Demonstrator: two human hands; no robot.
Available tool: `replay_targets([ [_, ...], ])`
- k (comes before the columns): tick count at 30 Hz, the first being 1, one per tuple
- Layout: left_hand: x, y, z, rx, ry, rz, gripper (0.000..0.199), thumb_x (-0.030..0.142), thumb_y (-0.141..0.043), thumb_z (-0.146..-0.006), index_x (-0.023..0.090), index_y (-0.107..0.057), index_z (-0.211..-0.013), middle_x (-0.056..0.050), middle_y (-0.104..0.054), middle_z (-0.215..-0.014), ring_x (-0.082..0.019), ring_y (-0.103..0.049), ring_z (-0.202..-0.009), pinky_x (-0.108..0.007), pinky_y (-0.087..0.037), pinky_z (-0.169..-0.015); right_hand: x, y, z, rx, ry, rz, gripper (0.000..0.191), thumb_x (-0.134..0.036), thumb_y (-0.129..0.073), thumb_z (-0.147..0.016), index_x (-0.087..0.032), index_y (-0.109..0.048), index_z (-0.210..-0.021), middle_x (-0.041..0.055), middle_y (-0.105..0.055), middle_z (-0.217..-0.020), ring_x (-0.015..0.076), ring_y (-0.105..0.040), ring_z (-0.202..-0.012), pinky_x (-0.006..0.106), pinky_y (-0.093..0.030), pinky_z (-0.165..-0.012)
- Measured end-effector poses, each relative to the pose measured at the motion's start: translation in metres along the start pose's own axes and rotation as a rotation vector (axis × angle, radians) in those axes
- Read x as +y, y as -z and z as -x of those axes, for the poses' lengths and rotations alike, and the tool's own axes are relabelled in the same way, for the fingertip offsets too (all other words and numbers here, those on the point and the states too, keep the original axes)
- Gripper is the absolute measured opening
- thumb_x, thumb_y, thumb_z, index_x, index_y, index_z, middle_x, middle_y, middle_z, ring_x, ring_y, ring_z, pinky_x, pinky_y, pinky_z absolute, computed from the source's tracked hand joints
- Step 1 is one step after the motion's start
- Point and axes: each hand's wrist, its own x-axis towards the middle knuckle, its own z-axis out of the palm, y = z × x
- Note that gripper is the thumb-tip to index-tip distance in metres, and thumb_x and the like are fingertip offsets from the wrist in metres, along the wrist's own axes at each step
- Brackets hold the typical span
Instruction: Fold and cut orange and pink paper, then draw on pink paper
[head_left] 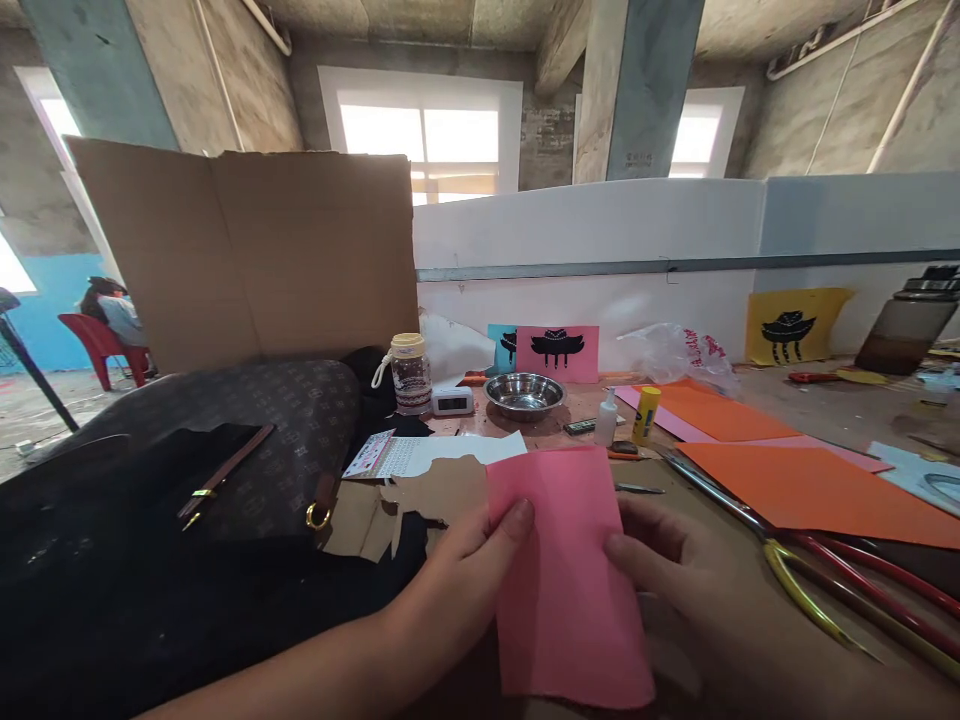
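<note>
Pink, rectangle-shaped sheet of paper is held up near the middle of the front edge of the brown table. The left hand pinches its left side, thumb flat on the front, the other fingers hidden behind. The right hand pinches its right side between the thumb and bent fingers. Big metal scissors with red and gold handles lie by the right hand, touching a flat orange sheet. A round, shiny metal bowl sits close to the table's back edge.
</note>
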Motion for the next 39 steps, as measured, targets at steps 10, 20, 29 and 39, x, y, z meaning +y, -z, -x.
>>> replay_targets([
  [10, 0.004, -0.001, 0.001, -0.003, 0.047, 0.014, 0.058, 0.063, -0.076, -0.073, 0.013, -0.074, -0.102, -0.009, -0.078, -0.092, -0.027, -0.071, -0.084, -0.035, -0.052, -0.078, 0.007, 0.001, -0.004, -0.104, -0.05, -0.141, 0.048, -0.05, -0.075, -0.08, -0.022, -0.067, -0.119, 0.015, -0.069, -0.123, 0.0329, -0.065, -0.116, 0.048, -0.056, -0.094],
  [20, 0.0, -0.002, 0.002, -0.019, 0.029, 0.05, 0.048, 0.057, -0.073, -0.079, 0.014, -0.075, -0.102, -0.008, -0.078, -0.089, -0.026, -0.071, -0.082, -0.037, -0.053, -0.079, 0.018, 0.001, -0.006, -0.092, -0.023, -0.142, 0.05, -0.047, -0.077, -0.079, -0.021, -0.065, -0.12, 0.0157, -0.067, -0.128, 0.0329, -0.064, -0.117, 0.046, -0.058, -0.09],
  [29, -0.002, 0.001, 0.001, -0.023, 0.018, 0.041, 0.048, 0.056, -0.068, -0.085, 0.014, -0.073, -0.108, -0.011, -0.077, -0.1, -0.029, -0.071, -0.092, -0.038, -0.052, -0.083, 0.009, -0.001, -0.004, -0.118, -0.08, -0.094, 0.054, -0.052, -0.076, -0.078, -0.019, -0.068, -0.12, 0.0136, -0.073, -0.115, 0.0323, -0.066, -0.112, 0.045, -0.057, -0.092],
  [39, -0.001, 0.001, 0.001, -0.009, 0.035, 0.032, 0.048, 0.058, -0.071, -0.081, 0.015, -0.076, -0.102, -0.007, -0.077, -0.084, -0.025, -0.071, -0.079, -0.034, -0.051, -0.077, 0.012, -0.003, -0.004, -0.144, -0.133, -0.099, 0.053, -0.055, -0.075, -0.078, -0.018, -0.07, -0.115, 0.0126, -0.073, -0.112, 0.0309, -0.067, -0.111, 0.04, -0.059, -0.087],
])
